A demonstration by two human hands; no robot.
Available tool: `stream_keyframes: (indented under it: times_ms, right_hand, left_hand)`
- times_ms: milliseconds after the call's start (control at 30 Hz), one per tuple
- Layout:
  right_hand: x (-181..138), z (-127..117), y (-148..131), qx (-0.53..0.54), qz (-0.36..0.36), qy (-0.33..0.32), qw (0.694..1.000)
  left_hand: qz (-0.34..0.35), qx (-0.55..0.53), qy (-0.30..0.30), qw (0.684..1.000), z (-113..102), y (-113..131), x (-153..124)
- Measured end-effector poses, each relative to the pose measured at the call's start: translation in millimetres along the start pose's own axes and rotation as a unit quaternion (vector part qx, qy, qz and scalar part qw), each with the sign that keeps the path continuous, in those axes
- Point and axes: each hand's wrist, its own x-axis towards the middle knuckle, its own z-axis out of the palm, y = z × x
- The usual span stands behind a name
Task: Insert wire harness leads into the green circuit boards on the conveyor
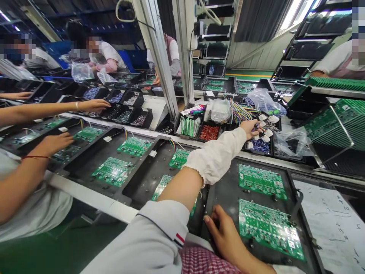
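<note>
My left hand (251, 128) reaches across to the far-side bins, its fingers curled among wire harnesses (242, 110) with white connectors (268, 133). It appears closed on a harness, though the fingertips are partly hidden. Under it lies a bin of blue components (260, 145). My right hand (226, 234) rests at the left side of a black tray (221, 190), thumb and fingers apart, holding nothing visible. Right of that hand lies a green circuit board (269, 226), with another board (262, 180) above it in the same tray.
More trays with circuit boards (113, 171) line up to the left, where a co-worker's hands (92, 105) reach in. Bins hold red components (209, 132) and green-white packets (189, 126). A rack of boards (339, 118) and a marked white sheet (327, 220) are at right. Metal posts (164, 57) rise behind.
</note>
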Motion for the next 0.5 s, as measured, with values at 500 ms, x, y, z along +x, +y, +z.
stream_keyframes:
  times_ms: [500]
  right_hand:
    - [27.4, -44.0, -14.8, 0.130, -0.027, -0.344, 0.930]
  left_hand:
    - [-0.247, 0.005, -0.126, 0.961, -38.5, -62.9, -182.3]
